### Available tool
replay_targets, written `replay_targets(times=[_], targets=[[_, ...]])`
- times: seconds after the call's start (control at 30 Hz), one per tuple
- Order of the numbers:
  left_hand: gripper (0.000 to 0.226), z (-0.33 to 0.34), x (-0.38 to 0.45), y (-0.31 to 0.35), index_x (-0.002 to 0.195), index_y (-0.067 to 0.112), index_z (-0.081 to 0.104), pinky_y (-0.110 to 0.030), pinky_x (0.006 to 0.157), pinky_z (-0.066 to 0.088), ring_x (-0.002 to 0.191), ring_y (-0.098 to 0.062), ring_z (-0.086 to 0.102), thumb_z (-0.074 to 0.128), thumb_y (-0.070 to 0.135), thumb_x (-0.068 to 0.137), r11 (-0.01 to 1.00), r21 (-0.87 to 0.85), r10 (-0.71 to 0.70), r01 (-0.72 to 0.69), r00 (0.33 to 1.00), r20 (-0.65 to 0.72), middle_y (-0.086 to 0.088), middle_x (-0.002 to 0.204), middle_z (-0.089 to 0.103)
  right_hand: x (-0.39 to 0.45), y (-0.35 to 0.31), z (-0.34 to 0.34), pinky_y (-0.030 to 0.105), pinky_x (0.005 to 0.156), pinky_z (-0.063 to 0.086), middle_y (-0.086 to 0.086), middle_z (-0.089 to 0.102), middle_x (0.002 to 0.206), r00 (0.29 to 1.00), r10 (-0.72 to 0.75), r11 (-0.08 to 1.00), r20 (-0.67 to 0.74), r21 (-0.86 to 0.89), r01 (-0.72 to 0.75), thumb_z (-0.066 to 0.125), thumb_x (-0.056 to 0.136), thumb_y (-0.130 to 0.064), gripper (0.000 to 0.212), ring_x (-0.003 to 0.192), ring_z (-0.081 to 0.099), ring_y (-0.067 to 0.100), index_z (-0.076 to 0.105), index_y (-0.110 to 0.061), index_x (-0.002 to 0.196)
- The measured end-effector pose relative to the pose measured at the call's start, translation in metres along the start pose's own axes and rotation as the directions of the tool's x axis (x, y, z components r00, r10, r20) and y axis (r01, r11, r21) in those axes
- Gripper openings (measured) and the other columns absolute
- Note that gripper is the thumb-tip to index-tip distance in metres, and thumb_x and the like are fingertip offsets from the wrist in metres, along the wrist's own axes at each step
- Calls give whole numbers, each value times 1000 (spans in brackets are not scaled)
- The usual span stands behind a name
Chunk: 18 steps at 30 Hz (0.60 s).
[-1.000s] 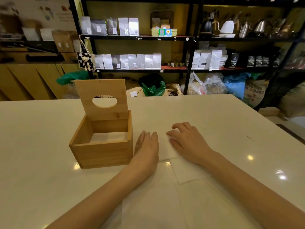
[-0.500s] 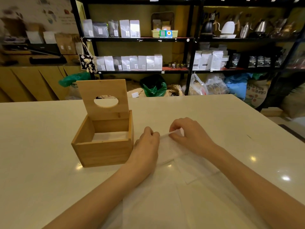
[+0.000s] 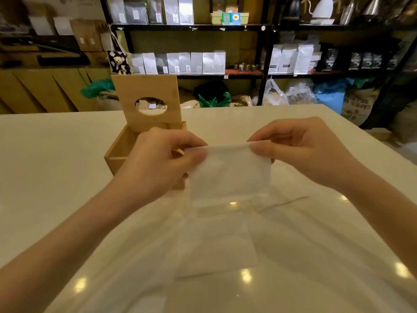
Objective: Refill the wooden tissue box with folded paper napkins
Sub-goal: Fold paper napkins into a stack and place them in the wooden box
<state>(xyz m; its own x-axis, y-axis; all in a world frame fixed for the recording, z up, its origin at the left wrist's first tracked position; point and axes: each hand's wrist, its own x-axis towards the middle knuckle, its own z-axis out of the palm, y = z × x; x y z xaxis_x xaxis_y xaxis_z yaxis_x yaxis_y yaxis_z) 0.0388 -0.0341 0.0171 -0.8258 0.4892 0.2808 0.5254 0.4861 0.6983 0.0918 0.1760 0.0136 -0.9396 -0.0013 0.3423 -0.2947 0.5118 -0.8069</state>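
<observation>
A folded white paper napkin (image 3: 228,170) hangs above the table, pinched at its top corners by both hands. My left hand (image 3: 158,163) grips its left corner and my right hand (image 3: 300,150) grips its right corner. The wooden tissue box (image 3: 117,152) stands just left of and behind my left hand, which hides most of it. Its hinged lid (image 3: 146,89) with an oval hole stands upright at the back. More white napkins (image 3: 216,242) lie flat on the table below the hands.
The white glossy table (image 3: 49,177) stretches left and right, its far edge behind the box. Beyond it stand black shelves (image 3: 261,64) with bags and kettles, and sacks on the floor.
Both hands were pressing flat on the napkin on the table, then pinched its far edge. Now they have lifted it up off the table, in front of the box.
</observation>
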Motion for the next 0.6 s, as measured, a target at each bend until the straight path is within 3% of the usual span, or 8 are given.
replay_targets(times=[0.1,0.27,0.47,0.6], targets=[[11,-6,-16,-8,80,25,71,-17,43,51,52,-11,65,63,18,78,941,-260,-181,216,971,154,4,65,73,-13,0,9,20,48,54,-2,73,64,984,139,971,107,182,-157,67,76,-8,9,57,67,11,73,-14,75],[12,7,-41,-37,81,16,74,-19,44,53,52,-13,66,64,11,77,858,-286,-330,426,885,327,-3,64,74,-32,21,34,24,44,53,7,72,63,891,344,893,297,191,-408,69,74,-5,7,51,65,14,71,-4,81],[11,22,-49,-54,86,8,72,-20,42,53,47,-12,66,63,7,80,788,-323,-415,524,840,351,-2,58,72,-37,36,49,26,42,53,5,67,53,829,461,840,317,145,-522,70,76,-3,3,44,61,15,68,0,78],[10,23,-47,-60,84,14,74,-22,46,56,47,-12,64,65,11,79,830,-269,-404,489,859,316,1,56,71,-37,41,54,27,42,54,2,64,49,828,477,849,295,88,-521,71,75,-7,4,44,59,20,69,-4,76]])
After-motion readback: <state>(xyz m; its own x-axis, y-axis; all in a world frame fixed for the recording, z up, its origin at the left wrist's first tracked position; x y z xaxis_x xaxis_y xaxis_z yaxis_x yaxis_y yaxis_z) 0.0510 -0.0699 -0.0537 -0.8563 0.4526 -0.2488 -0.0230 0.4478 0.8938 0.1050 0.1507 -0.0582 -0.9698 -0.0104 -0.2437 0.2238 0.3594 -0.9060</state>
